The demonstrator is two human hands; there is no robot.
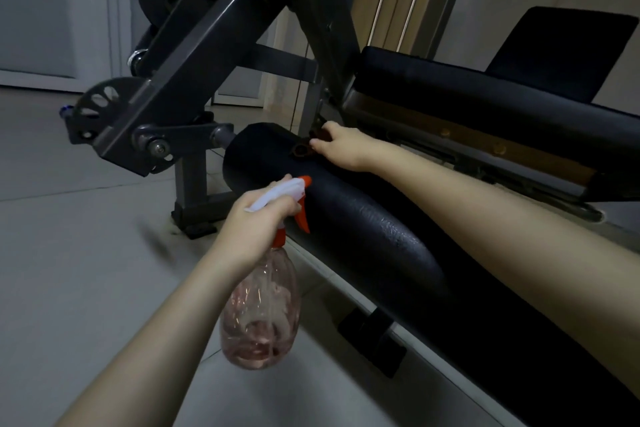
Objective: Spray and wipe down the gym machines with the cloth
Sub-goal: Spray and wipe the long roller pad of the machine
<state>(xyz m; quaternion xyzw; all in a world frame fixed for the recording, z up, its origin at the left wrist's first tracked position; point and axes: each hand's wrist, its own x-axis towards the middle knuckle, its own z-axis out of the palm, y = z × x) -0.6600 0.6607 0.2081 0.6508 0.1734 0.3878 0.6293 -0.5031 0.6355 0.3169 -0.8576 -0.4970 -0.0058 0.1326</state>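
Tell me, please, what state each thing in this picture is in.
spray bottle: held nearly upright, a little liquid at the bottom, nozzle toward the roller pad.
left hand: grips the spray bottle's neck.
cloth: bunched, lying on the roller pad's far end.
right hand: holds the cloth against the roller pad.
roller pad: horizontal; wet or dry cannot be told.
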